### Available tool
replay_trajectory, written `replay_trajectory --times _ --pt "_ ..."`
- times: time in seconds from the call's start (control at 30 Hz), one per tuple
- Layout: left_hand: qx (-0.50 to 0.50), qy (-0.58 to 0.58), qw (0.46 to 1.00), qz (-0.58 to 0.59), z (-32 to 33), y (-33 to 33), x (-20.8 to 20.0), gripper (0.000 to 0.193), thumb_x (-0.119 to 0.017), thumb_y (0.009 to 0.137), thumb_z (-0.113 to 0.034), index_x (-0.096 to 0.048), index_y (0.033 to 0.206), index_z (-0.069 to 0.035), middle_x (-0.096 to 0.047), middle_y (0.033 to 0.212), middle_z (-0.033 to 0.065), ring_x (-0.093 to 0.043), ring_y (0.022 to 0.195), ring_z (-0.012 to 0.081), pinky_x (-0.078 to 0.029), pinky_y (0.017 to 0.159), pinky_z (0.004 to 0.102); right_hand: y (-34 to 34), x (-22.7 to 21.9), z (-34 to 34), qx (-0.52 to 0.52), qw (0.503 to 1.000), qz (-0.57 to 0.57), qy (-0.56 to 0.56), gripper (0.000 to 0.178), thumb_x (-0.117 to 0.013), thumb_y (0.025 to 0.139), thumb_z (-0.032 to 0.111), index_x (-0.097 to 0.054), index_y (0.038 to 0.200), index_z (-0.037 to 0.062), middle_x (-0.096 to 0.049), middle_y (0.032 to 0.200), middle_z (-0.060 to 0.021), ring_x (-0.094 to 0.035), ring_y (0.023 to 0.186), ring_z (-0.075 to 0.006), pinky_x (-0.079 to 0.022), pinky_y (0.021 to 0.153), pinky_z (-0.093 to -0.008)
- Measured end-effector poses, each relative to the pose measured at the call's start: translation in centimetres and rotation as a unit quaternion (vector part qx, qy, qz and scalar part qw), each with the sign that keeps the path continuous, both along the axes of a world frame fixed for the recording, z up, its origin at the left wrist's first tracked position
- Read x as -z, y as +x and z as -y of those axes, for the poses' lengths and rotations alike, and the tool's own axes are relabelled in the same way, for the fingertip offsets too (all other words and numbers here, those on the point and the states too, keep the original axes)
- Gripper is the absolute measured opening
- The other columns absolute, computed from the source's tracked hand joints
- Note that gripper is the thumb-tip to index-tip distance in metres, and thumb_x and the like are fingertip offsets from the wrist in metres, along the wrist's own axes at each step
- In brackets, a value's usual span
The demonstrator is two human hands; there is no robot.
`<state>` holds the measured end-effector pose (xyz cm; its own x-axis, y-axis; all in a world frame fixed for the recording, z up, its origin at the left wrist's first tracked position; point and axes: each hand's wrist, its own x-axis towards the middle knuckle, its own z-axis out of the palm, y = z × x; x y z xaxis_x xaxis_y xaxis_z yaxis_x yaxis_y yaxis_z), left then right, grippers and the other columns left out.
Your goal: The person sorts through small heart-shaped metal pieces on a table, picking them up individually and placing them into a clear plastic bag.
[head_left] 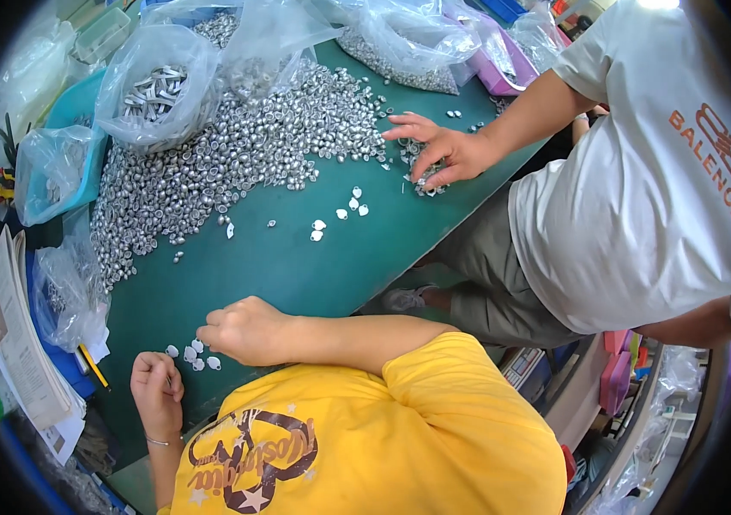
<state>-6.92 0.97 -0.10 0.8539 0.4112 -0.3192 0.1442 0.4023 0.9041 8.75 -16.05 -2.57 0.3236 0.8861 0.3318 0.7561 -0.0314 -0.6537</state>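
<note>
In the head view, the wearer's two hands work at the table's near edge, toward its left corner. The left hand (157, 386) is curled in, its fingers bent and pressed together near the thumb; whether a small part is pinched there I cannot tell. The right hand (250, 332) lies a little farther right along the table (297, 275), back upward, knuckles bent; its fingertips are hidden, so their grip cannot be told. Between the hands, on the green top, lies a small group of silvery flat pieces (190, 353).

The step in hand seems to be fingertip handling of these small parts, one at a time. The next move probably calls for a light pinch on a single piece, without pushing its neighbours over the near edge.

More loose flat plates (318, 225) lie mid-table. Beyond them a broad heap of domed metal parts (237, 146) covers the far left of the table. Near the right edge, a co-worker's hand (454, 154) reaches with spread fingers over a smaller cluster of parts (428, 190).
</note>
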Motion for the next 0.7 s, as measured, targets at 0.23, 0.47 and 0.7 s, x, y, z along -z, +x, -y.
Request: replay_trajectory --times 0.23,0.47,0.7 --pt "0.118 0.425 0.890 -0.112 1.8 1.0 -0.9 0.013 -0.068 0.077 0.003 -0.061 0.086 0.000 -0.054 0.079 0.0042 -0.050 0.068 0.0135 -0.041 0.061 0.0247 0.0 0.5 0.4 -0.003 0.999 0.003 0.039 0.015 -0.065 0.078 0.014 -0.068 0.091 0.0070 -0.061 0.074 -0.0083 -0.064 0.068 -0.0258 -0.052 0.059 -0.0362" --pt "0.139 0.488 0.857 -0.092 1.9 0.8 -1.1 0.016 -0.069 0.074 0.004 -0.060 0.086 0.000 -0.054 0.078 0.0075 -0.051 0.067 0.0178 -0.041 0.060 0.0262 0.0 0.5 0.6 -0.016 0.998 0.050 0.039 0.018 -0.062 0.077 0.011 -0.068 0.094 0.0072 -0.062 0.075 -0.0075 -0.064 0.069 -0.0241 -0.052 0.060 -0.0350" --pt "0.110 0.485 0.861 -0.111 2.4 0.8 -1.1 0.017 -0.070 0.073 0.004 -0.060 0.087 -0.001 -0.054 0.078 0.0078 -0.052 0.067 0.0192 -0.042 0.061 0.0273 -0.3 1.0 0.4 -0.008 0.998 0.040 0.046 0.018 -0.062 0.077 0.013 -0.067 0.093 0.0067 -0.061 0.076 -0.0071 -0.065 0.070 -0.0236 -0.053 0.061 -0.0349"
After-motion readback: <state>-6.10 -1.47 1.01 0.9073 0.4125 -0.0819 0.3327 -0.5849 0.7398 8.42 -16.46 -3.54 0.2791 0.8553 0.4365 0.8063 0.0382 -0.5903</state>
